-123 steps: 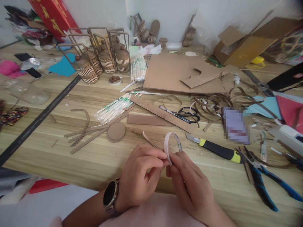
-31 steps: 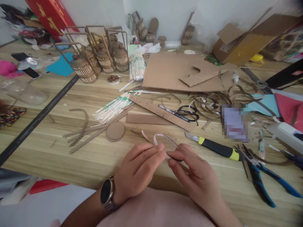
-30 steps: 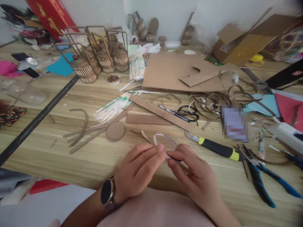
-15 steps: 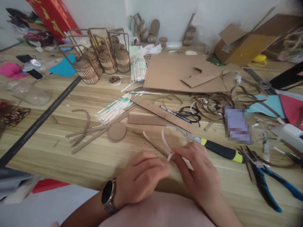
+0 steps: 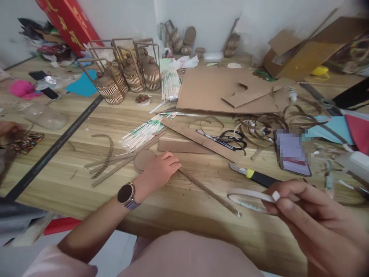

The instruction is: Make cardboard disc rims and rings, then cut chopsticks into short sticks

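My right hand (image 5: 314, 219) is raised at the right, pinching a narrow white strip bent into a loop (image 5: 245, 192) between thumb and fingers. Its short white end sticks up at the fingertips. My left hand (image 5: 158, 171), with a watch on the wrist, is low over the table, fingers curled on the upper end of a thin brown strip (image 5: 207, 190). That strip slants down to the right across the wood. Partly behind the left hand lies a round cardboard disc (image 5: 141, 159). A utility knife (image 5: 259, 179) lies just beyond the right hand, which covers part of it.
Cardboard strips (image 5: 184, 146), scissors (image 5: 230, 139) and packed white sticks (image 5: 144, 132) lie ahead. Farther back are a cardboard sheet (image 5: 210, 88), small handled baskets (image 5: 134, 79) and an open carton (image 5: 308, 50). A phone (image 5: 294, 154) lies right. Another person's hand (image 5: 10, 129) shows far left.
My hands have moved apart. The right one carried the white loop up and right; the left one let go of it and reached forward-left to the brown strip.
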Demonstrator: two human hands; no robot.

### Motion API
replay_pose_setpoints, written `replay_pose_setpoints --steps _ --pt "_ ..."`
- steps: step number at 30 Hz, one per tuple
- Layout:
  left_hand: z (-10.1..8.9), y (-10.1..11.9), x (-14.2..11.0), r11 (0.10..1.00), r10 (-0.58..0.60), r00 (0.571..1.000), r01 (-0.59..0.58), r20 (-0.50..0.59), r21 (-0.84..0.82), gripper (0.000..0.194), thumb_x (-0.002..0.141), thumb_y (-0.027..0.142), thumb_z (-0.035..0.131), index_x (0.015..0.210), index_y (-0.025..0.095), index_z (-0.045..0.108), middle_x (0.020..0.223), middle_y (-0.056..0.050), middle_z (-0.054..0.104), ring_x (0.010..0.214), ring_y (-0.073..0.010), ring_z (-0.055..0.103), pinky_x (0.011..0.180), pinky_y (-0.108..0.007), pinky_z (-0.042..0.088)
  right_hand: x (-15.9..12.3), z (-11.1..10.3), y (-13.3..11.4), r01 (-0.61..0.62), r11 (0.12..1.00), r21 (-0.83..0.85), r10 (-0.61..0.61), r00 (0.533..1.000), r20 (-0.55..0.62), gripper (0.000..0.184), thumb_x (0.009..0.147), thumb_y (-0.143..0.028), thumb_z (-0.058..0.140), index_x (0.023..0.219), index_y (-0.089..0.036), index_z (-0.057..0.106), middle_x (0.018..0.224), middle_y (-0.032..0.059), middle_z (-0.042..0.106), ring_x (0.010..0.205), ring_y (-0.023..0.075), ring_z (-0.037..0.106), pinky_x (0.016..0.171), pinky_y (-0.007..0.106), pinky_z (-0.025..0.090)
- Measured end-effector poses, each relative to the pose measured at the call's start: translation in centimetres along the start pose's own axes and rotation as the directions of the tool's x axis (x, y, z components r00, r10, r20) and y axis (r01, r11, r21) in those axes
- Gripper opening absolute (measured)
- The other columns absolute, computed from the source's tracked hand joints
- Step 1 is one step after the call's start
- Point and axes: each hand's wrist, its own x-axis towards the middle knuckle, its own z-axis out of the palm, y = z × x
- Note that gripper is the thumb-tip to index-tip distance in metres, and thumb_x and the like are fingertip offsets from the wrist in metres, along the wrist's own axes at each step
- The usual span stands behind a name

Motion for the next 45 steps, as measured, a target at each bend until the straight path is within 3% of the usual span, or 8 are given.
replay_pose_setpoints --steps 6,11,16,20,26,33,41,45 --pt "0.0 2.6 0.1 1.000 0.020 0.979 -0.021 0.201 0.002 0.026 0.094 0.004 0.042 0.091 0.012 0.067 0.093 -0.009 0.068 0.090 -0.0223 0.055 0.082 -0.034 0.050 1.3 0.4 -1.3 -0.259 0.930 0.261 0.135 0.901 0.412 0.038 0.077 -0.055 0.072 0.067 -0.021 0.058 0.055 -0.0006 0.051 0.052 0.0126 0.048 0.047 0.024 0.038" --pt "-0.4 4.3 0.5 0.970 -0.127 0.969 0.166 0.211 -0.176 0.023 0.095 0.008 0.047 0.090 0.015 0.068 0.090 -0.006 0.069 0.090 -0.0213 0.057 0.081 -0.033 0.047 3.1 2.0 -2.1 -0.370 0.908 0.198 0.213 0.814 0.541 0.037 0.076 -0.055 0.074 0.075 -0.020 0.061 0.061 -0.0015 0.052 0.055 0.0104 0.043 0.052 0.024 0.036" --pt "-1.5 4.7 1.2 0.813 -0.186 0.932 0.324 0.312 -0.483 0.017 0.091 0.010 0.056 0.089 0.019 0.070 0.090 0.000 0.072 0.088 -0.0163 0.063 0.079 -0.027 0.045 4.1 3.0 -2.8 -0.439 0.891 0.115 0.208 0.621 0.756 0.042 0.077 -0.059 0.070 0.072 -0.019 0.056 0.057 -0.0037 0.048 0.053 0.0092 0.038 0.052 0.024 0.031" --pt "-1.1 5.4 1.4 0.823 -0.222 0.913 0.364 0.344 -0.437 0.018 0.090 0.009 0.054 0.086 0.019 0.069 0.087 0.000 0.070 0.088 -0.0168 0.062 0.077 -0.028 0.044 5.3 4.7 -2.3 -0.465 0.885 0.027 0.274 0.567 0.777 0.039 0.077 -0.055 0.070 0.075 -0.018 0.056 0.059 -0.0035 0.051 0.055 0.0086 0.040 0.052 0.023 0.025" --pt "0.6 7.0 -0.5 0.968 -0.239 0.968 0.244 0.079 -0.056 0.018 0.095 0.016 0.052 0.083 0.017 0.065 0.091 -0.005 0.062 0.082 -0.0187 0.056 0.068 -0.029 0.043 6.4 6.9 -0.5 -0.389 0.910 -0.142 0.367 0.600 0.710 0.030 0.077 -0.048 0.066 0.076 -0.019 0.057 0.062 -0.0038 0.054 0.054 0.0087 0.035 0.049 0.024 0.022" --pt "2.3 8.7 -4.3 0.966 0.016 0.981 0.033 -0.191 0.255 0.026 0.097 0.012 0.044 0.112 0.009 0.065 0.098 -0.010 0.069 0.087 -0.0207 0.057 0.077 -0.035 0.043 6.4 7.1 0.4 -0.390 0.905 -0.168 0.386 0.592 0.707 0.030 0.078 -0.049 0.062 0.078 -0.020 0.054 0.064 -0.0034 0.054 0.054 0.0095 0.041 0.050 0.024 0.031" --pt "3.9 10.1 -6.0 0.953 -0.094 0.964 0.160 -0.249 0.258 0.036 0.100 0.035 0.046 0.115 0.012 0.068 0.115 -0.011 0.071 0.110 -0.0251 0.059 0.090 -0.036 0.045 6.5 9.7 -2.2 -0.126 0.940 -0.318 0.304 0.734 0.607 0.017 0.083 -0.034 0.053 0.072 -0.021 0.056 0.061 -0.0032 0.052 0.057 0.0120 0.040 0.052 0.026 0.030" --pt "4.1 10.1 -6.4 0.967 -0.127 0.977 0.160 -0.168 0.199 0.036 0.099 0.035 0.046 0.118 0.012 0.066 0.120 -0.011 0.069 0.117 -0.0274 0.058 0.093 -0.038 0.048 6.9 11.4 -2.4 -0.063 0.943 -0.327 0.266 0.735 0.624 0.015 0.083 -0.030 0.052 0.073 -0.021 0.057 0.060 -0.0020 0.056 0.059 0.0142 0.047 0.056 0.027 0.035"
